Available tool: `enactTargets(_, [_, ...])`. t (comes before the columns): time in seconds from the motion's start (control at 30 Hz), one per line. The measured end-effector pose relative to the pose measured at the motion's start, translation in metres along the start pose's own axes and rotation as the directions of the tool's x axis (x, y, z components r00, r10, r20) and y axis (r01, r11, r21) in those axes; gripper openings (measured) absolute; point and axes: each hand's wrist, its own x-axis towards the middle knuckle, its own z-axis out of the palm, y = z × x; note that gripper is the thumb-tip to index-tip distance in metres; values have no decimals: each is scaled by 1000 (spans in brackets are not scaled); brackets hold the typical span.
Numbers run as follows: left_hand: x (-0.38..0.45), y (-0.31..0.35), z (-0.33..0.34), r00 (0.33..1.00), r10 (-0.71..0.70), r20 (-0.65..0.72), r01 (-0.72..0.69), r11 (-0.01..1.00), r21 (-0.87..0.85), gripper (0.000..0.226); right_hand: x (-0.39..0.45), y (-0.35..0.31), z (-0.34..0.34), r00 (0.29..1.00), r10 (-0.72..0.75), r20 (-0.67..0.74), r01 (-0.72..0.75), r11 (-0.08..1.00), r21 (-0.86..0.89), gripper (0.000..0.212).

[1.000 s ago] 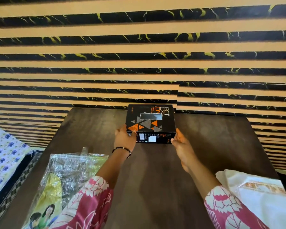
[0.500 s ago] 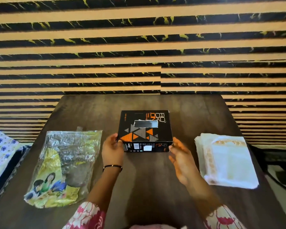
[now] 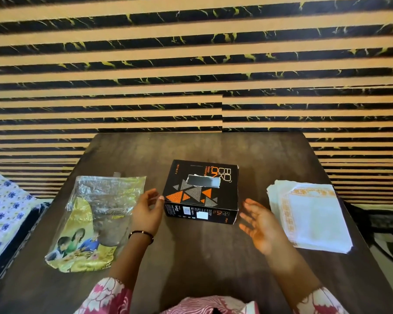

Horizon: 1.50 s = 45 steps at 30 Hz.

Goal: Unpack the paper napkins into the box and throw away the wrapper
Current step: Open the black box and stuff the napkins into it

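A black box [image 3: 201,191] with orange and grey triangles and a slot in its top sits in the middle of the dark table [image 3: 202,257]. My left hand [image 3: 146,211] is open at the box's left front corner, a fingertip just touching it. My right hand [image 3: 260,225] is open, palm turned left, a little off the box's right side. A stack of white paper napkins [image 3: 311,214] with an orange border lies to the right. The crumpled clear and yellow plastic wrapper [image 3: 93,220] lies flat to the left.
A wall of tan and black stripes [image 3: 195,64] rises behind the table's far edge. A cloth with blue flowers [image 3: 2,207] lies off the left edge. Dark cables [image 3: 386,223] are on the floor to the right.
The view has tilted down, bringing the wrapper and napkins fully into sight. The box now sits nearer me. Both hands have come off its sides and spread open.
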Motion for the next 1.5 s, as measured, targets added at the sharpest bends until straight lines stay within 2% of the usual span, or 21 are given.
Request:
enactTargets(0.1, [7,7,8,997,-8,79,7,1000,14,30,4,-8,9,999,-19,44,20,1000,-21,32])
enactTargets(0.17, [9,9,11,997,-6,75,3,999,42,20,3,-11,13,997,-38,63,43,996,-75,19])
enactTargets(0.23, [13,7,7,997,6,80,-16,992,129,17,3,-11,11,997,-68,48,73,990,-120,18])
enactTargets(0.33, [17,4,-8,992,68,104,-90,969,229,38,1,-6,2,994,-96,47,104,974,-203,27])
enactTargets(0.43, [11,2,-21,986,117,121,-141,965,221,47,-7,0,-7,995,-80,57,93,954,-284,26])
enactTargets(0.53, [4,-2,-25,988,146,56,-156,954,255,54,-13,5,-8,990,-73,123,114,923,-368,26])
enactTargets(0.63, [-3,3,-17,972,236,-8,-210,881,424,42,-11,7,-5,988,-74,132,123,901,-415,39])
enactTargets(0.7, [-7,16,-8,930,368,-5,-327,834,444,25,-12,6,-1,986,-80,148,138,887,-441,40])
enactTargets(0.77, [-8,25,6,872,479,105,-479,786,391,18,-12,5,4,982,-90,168,161,862,-480,39])
enactTargets(0.83, [-7,29,25,822,494,284,-569,735,369,34,-11,8,10,978,-101,180,181,839,-514,38])
enactTargets(0.93, [-12,29,47,808,406,427,-584,654,481,57,-9,19,20,969,-129,210,234,743,-627,41])
enactTargets(1.0, [-12,26,54,811,373,451,-583,575,574,70,-8,22,22,961,-119,248,263,658,-706,42])
enactTargets(1.07, [-10,24,56,821,336,462,-569,545,615,80,-8,19,22,958,-121,261,278,616,-737,43])
enactTargets(1.1, [-9,24,55,823,325,466,-566,541,622,81,-8,15,23,955,-150,257,296,574,-763,43])
enactTargets(1.2, [-10,24,54,824,315,470,-563,541,625,75,-4,2,31,896,-326,303,405,315,-858,52])
enactTargets(1.27, [-11,24,53,825,307,474,-561,544,624,70,0,-7,44,843,-387,374,481,229,-846,56])
enactTargets(1.4, [-12,26,51,827,305,473,-558,554,618,66,17,-21,59,840,-359,406,473,119,-873,54])
enactTargets(1.5, [-14,27,52,833,306,461,-549,557,623,68,24,-25,56,845,-365,390,464,137,-875,50])
